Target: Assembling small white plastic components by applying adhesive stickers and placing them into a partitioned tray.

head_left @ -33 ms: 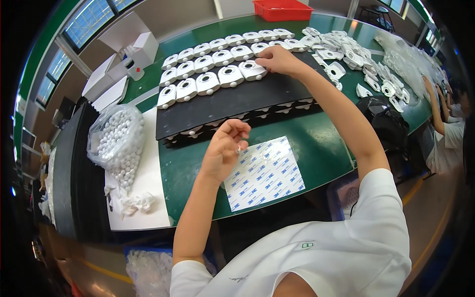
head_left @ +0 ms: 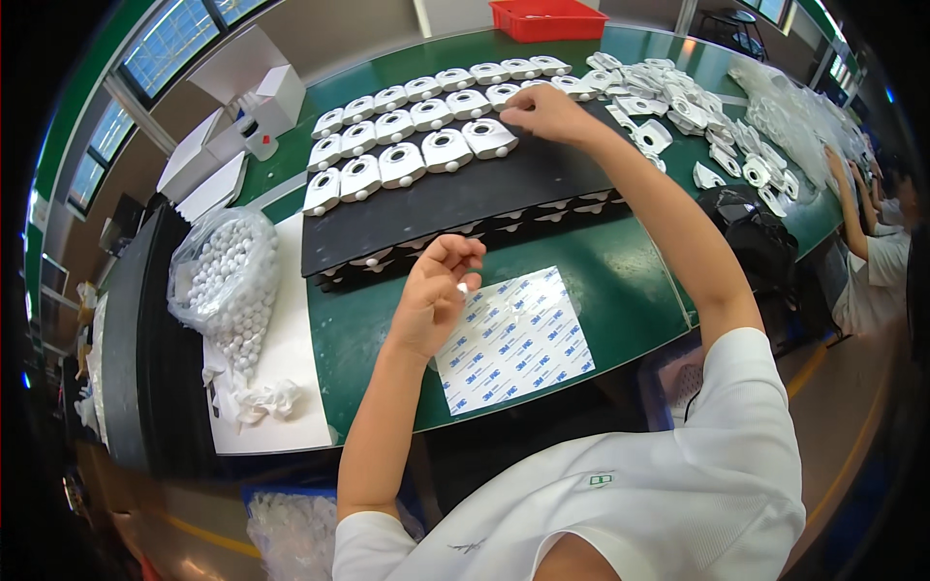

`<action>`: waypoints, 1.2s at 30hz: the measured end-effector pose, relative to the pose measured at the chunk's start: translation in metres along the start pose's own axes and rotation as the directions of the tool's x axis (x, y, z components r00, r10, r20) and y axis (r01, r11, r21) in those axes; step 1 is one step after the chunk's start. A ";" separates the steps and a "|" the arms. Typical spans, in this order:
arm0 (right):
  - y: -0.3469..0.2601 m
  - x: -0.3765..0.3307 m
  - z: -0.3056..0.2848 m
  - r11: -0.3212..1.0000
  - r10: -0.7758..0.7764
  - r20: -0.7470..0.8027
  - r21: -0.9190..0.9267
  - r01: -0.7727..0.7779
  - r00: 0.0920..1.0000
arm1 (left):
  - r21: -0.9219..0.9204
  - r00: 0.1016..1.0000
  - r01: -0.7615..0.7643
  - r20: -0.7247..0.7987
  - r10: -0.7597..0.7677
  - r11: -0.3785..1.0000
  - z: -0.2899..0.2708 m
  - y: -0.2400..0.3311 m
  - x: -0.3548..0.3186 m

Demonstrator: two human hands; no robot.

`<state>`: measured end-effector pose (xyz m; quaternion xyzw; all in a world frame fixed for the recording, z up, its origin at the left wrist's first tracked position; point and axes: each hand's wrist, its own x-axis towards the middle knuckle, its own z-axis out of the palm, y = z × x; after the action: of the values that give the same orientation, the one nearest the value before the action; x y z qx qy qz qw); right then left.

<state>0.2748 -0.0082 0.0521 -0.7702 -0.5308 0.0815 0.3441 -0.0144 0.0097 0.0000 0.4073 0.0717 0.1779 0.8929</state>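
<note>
My left hand (head_left: pixel 438 295) is raised over the near table edge, its fingers curled and pinching a small white piece (head_left: pixel 462 289). Beneath it lies a sheet of white backing paper with blue print (head_left: pixel 518 344). Farther off, my right hand (head_left: pixel 554 114) hovers at the right end of the front row, thumb and fingertips slightly apart with nothing visible between them. Close to its fingertips is a white plastic part (head_left: pixel 489 139) with a round dark hole and a white ball at its edge. Similar parts stand in three rows on a black board (head_left: pixel 436 208).
Under the board is another layer with white parts between. At left, a clear bag of white balls (head_left: pixel 225 271) sits beside crumpled paper (head_left: pixel 266 399). Loose white parts (head_left: pixel 683 107) are heaped at right, near clear plastic bags (head_left: pixel 790 102). A red bin (head_left: pixel 549 19) stands at the back.
My right hand has drawn slightly off the end part in the front row. My left hand has hardly moved. The whole view has shifted a little.
</note>
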 end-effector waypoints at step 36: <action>-0.040 -0.207 0.032 0.671 0.121 0.158 0.715 -0.198 0.980 | 0.074 0.976 -0.111 -0.178 0.122 0.991 0.000 -0.003 0.002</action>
<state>0.1411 -0.1669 0.0034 -0.6092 -0.4015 0.3523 0.5861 -0.0119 0.0087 -0.0021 0.4210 0.1346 0.2640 0.8573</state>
